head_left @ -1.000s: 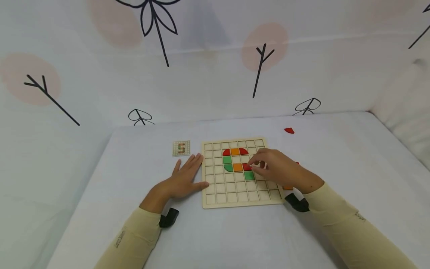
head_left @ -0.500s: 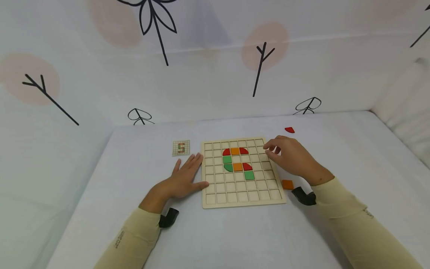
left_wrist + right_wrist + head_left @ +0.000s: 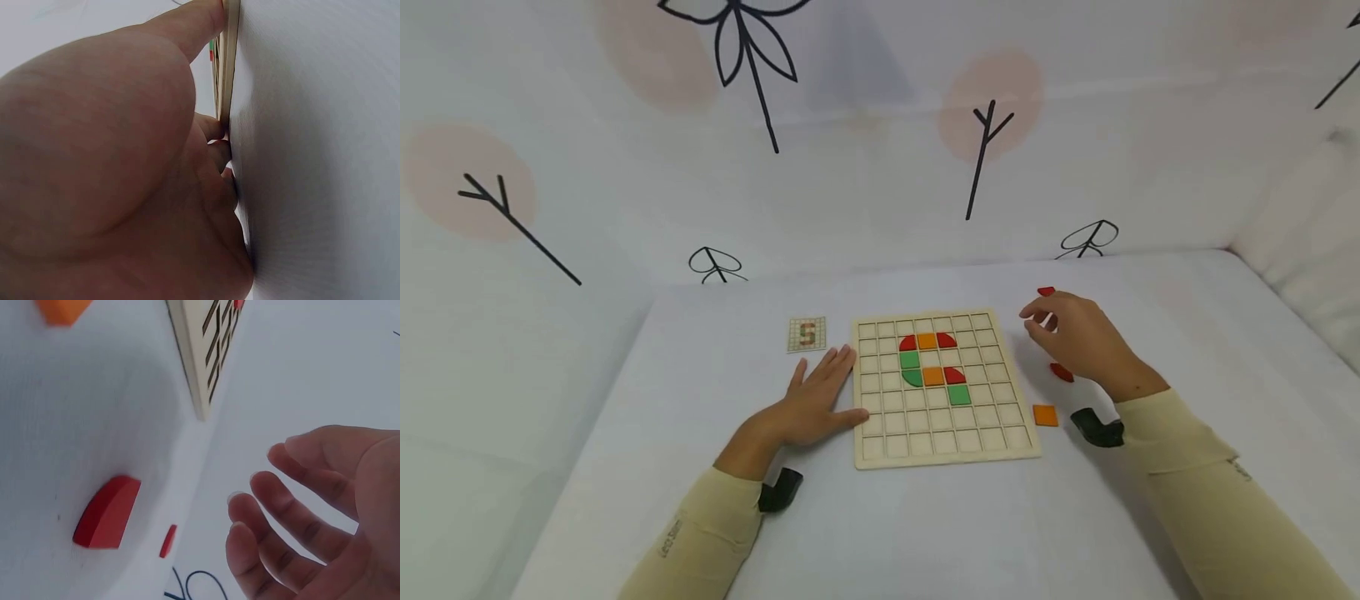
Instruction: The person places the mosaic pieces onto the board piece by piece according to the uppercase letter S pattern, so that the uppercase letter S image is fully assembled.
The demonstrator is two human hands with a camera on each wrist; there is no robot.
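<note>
"Right of the left hand [image 3: 808, 412] sits the board [image 3: 917, 422]. That hand lies spread, thumb and forefinger at its edge. Right hand [image 3: 1075, 337]?"

"Hangs over the cloth [image 3: 940, 533], fingers loosely bent, nothing held. Near red piece [image 3: 1062, 372] below the palm, far red piece [image 3: 1046, 291] just past the knuckles, orange square [image 3: 1045, 415] nearer the wearer."

"Reaching for which?"

"A red, I'd guess; can't tell which. Best pinch its straight sides and lift level, lest it skid. Left hand should keep the board steady."

"Materials?"

"Board: pale, probably wood, square cells, dark-lined. Near red: thick, one curved side, crisp corners. Orange: flat square. Cloth: white, finely woven."
</note>
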